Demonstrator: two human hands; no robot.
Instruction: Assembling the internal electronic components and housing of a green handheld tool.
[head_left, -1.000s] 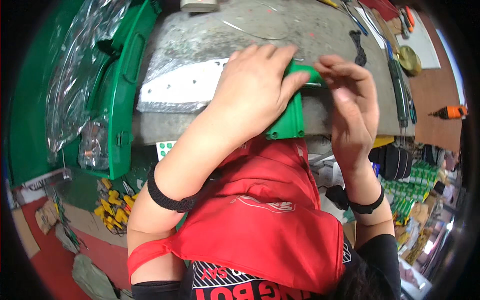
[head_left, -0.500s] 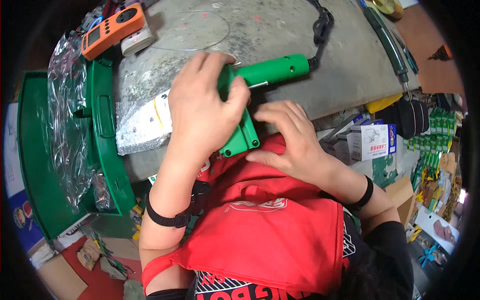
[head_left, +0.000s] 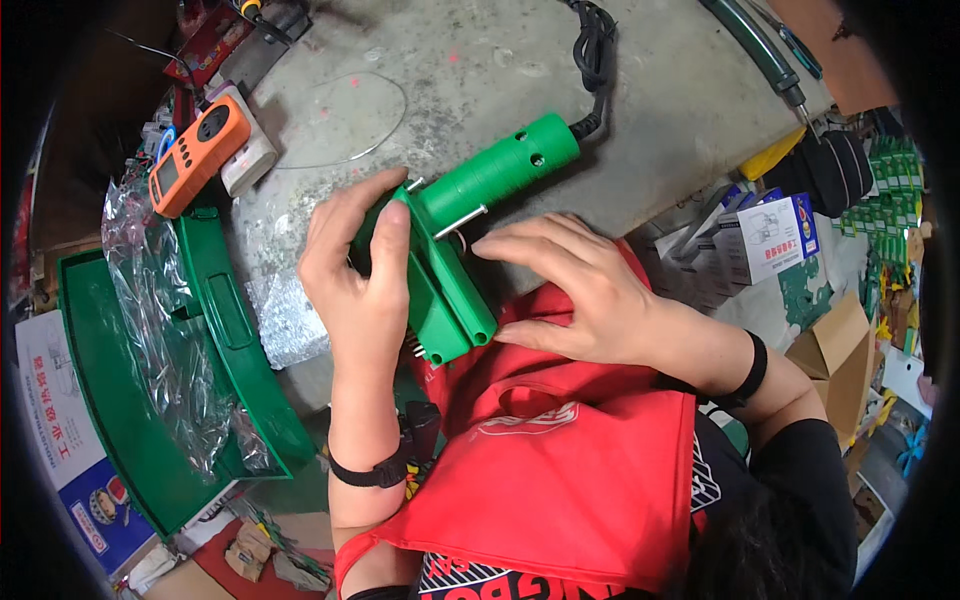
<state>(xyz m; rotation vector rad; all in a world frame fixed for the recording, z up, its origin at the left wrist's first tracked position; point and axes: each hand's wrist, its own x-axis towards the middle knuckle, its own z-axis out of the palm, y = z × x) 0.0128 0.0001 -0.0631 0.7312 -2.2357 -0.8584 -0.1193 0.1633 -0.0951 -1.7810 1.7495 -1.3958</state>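
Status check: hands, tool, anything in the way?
Left hand grips green tool. Right hand fingers at its handle. Black cord trails behind; orange meter off left.

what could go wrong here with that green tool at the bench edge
The green tool sits at the bench edge, its handle end hanging over the lap; if the left hand loosens its grip, it could drop. Its black cord lies coiled close behind, so a tug might snag it. The right hand has fingertips beside the thin metal rod sticking out, which could pinch or poke them.
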